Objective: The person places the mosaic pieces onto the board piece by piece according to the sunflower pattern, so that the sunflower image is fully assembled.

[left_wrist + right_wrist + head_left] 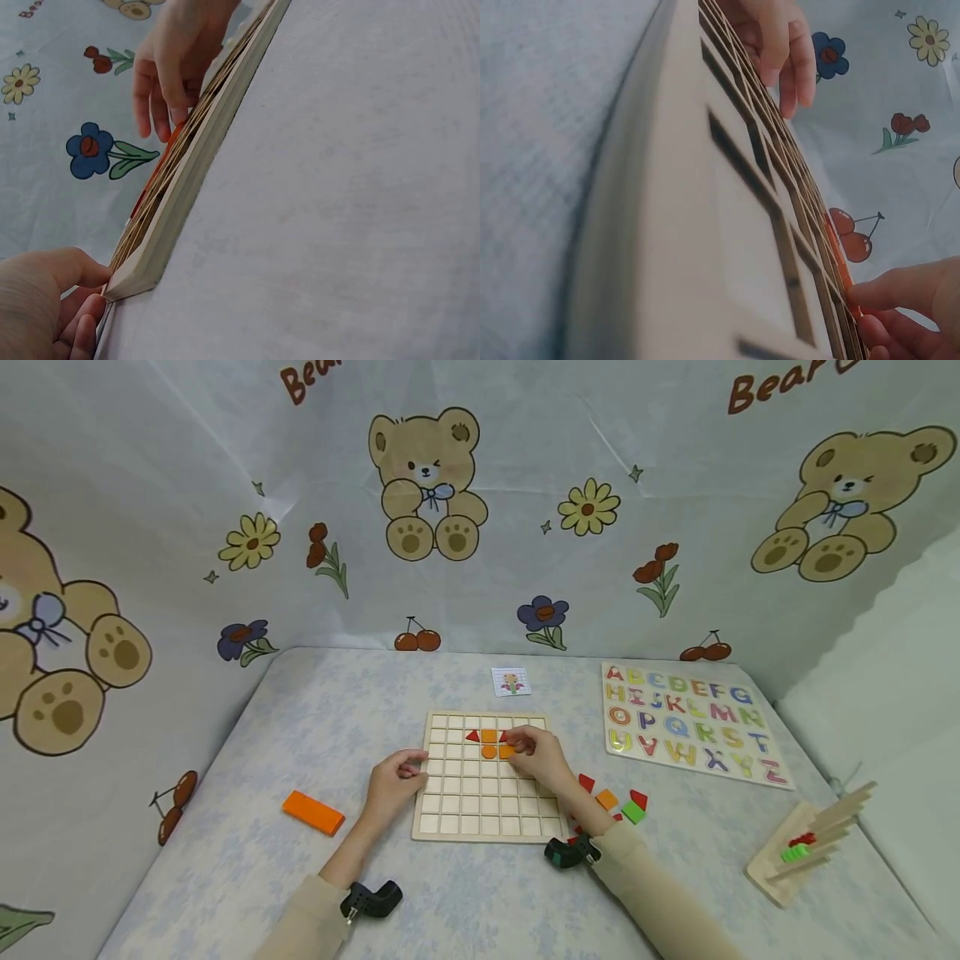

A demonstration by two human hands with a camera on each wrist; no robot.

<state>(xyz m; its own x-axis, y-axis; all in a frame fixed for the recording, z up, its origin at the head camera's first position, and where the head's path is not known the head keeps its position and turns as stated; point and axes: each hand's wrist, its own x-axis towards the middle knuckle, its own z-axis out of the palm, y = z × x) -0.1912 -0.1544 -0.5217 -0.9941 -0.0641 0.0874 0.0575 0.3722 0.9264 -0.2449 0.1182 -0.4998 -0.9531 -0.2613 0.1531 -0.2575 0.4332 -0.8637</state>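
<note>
A pale wooden grid board (450, 827) lies on the table in front of me. At its left edge my left hand (395, 779) holds the rim, thumb near a corner (135, 281) in the left wrist view. Over the upper right cells, my right hand (542, 757) pinches an orange square tile (506, 752), partly hidden by the fingertips. Left of that tile sits an orange round tile (489, 752). One row above are another orange square (489, 736) and a red triangle (473, 737) on its left; a second red triangle (503, 737) is partly covered by my right hand.
Loose red, orange and green tiles (633, 812) lie right of the board, partly under my right forearm. A picture card (512, 682) lies behind the board. Alphabet board (697, 764) and wooden peg stand (772, 885) are at right; an orange block (313, 812) is at left.
</note>
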